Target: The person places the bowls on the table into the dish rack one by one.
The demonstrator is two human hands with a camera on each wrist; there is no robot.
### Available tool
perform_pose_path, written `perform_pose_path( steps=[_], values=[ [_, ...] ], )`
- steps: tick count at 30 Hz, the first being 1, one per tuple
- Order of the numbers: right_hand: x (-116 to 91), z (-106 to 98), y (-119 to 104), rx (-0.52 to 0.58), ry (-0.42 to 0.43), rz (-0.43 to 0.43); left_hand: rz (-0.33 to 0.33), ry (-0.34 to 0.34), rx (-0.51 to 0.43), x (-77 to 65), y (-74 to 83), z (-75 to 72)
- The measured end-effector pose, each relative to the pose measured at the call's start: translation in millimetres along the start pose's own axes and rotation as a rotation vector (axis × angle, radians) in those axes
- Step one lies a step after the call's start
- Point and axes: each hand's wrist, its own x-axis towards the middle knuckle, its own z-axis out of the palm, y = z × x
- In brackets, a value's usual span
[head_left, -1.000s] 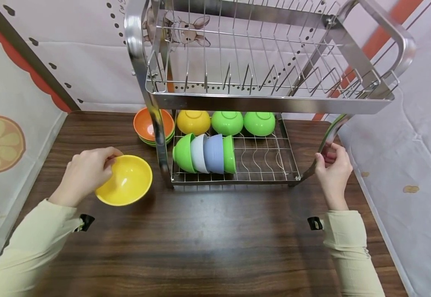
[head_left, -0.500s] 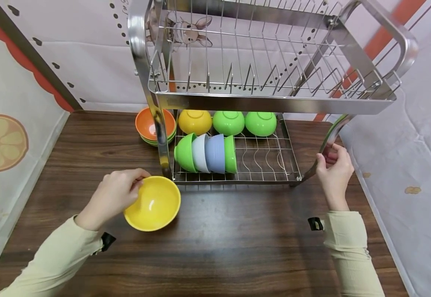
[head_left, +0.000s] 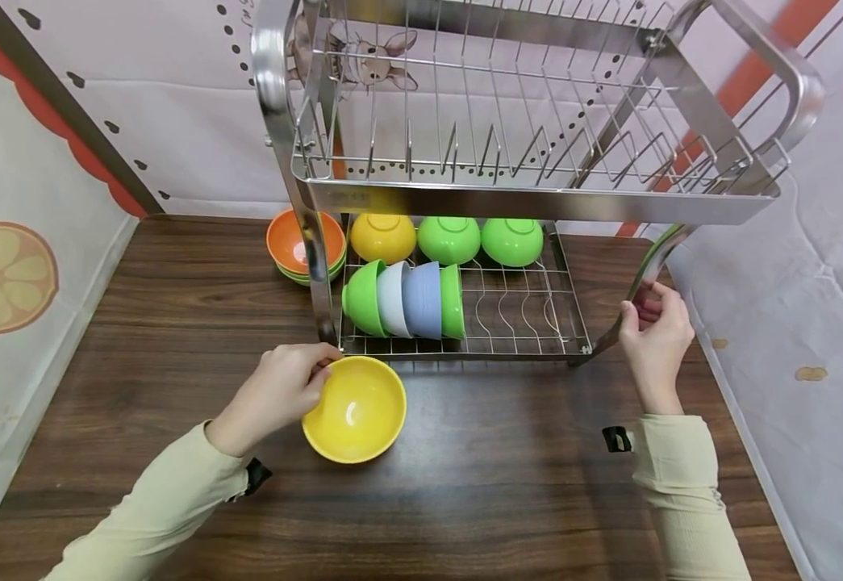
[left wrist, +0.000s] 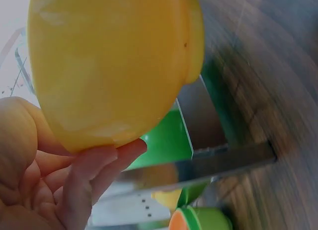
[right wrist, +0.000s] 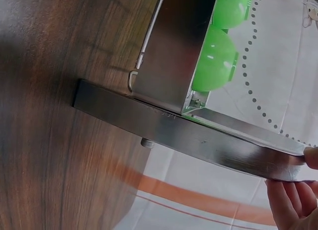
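The left hand (head_left: 276, 395) pinches the yellow bowl (head_left: 357, 413) by its rim, seemingly leaving its base free, over the table (head_left: 501, 500) before the rack (head_left: 479, 357), while the right hand (head_left: 659, 339) grips the leg (head_left: 649, 265), likely steadying it.

The yellow bowl (left wrist: 114, 66) is pinched at its edge between the thumb and fingers of the left grip (left wrist: 54, 180), its outer wall and foot ring turned to view. Behind it, a green bowl (left wrist: 166, 143) is partly hidden, and a metal panel (left wrist: 201, 115) and metal leg (left wrist: 213, 165) are seen. Below the leg, an orange bowl (left wrist: 177, 222) is nested in another green bowl (left wrist: 214, 219). Wood grain is shown on the surface (left wrist: 283, 81).
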Motion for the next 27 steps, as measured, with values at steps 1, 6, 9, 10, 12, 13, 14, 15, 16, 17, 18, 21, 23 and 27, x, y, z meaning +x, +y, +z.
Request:
perform_pose_path(
  steps=[1,6,9,10,12,13,14,15,16,17,18,21,23,27],
  values=[
    [-0.5,0.5,0.2,-0.004,0.005,-0.010,0.007,0.004,-0.005,1.5,0.9,2.5],
    [-2.8,2.1,0.5,-0.008,0.006,-0.077,0.026,0.004,-0.028,8.9,8.0,14.3],
    [-3.5,-1.3,-2.0,-0.008,-0.022,-0.099,0.038,0.003,-0.036,13.2,12.8,19.7],
    [-4.1,-3.2,-4.1,-0.009,-0.034,-0.101,0.045,0.003,-0.038,14.5,14.0,21.3],
    [-6.8,-6.8,-9.8,-0.013,-0.047,-0.133,0.058,-0.001,-0.041,16.9,16.2,23.4],
    [-8.5,-8.4,-13.5,-0.015,-0.048,-0.168,0.062,-0.004,-0.042,18.0,17.3,24.5],
    [-10.4,-9.7,-18.3,-0.012,-0.049,-0.213,0.065,-0.007,-0.041,19.0,18.4,25.3],
    [-12.4,-10.4,-23.7,0.009,-0.046,-0.273,0.064,-0.010,-0.042,20.0,19.5,26.0],
    [-14.8,-10.7,-30.1,0.029,-0.045,-0.339,0.065,-0.013,-0.042,21.0,20.6,26.6],
    [-17.5,-10.9,-36.9,0.053,-0.050,-0.414,0.066,-0.016,-0.043,22.0,21.7,27.2],
    [-20.3,-10.7,-44.8,0.085,-0.065,-0.479,0.067,-0.017,-0.040,22.9,22.6,27.5],
    [-30.8,-9.9,-69.5,0.180,-0.133,-0.663,0.076,-0.017,-0.040,25.5,25.0,28.3],
    [-38.9,-9.2,-84.8,0.225,-0.200,-0.774,0.085,-0.012,-0.046,27.2,26.3,28.9],
    [-58.4,-5.1,-107.3,0.323,-0.348,-1.014,0.101,0.001,-0.047,29.8,27.7,30.0]
  ],
)
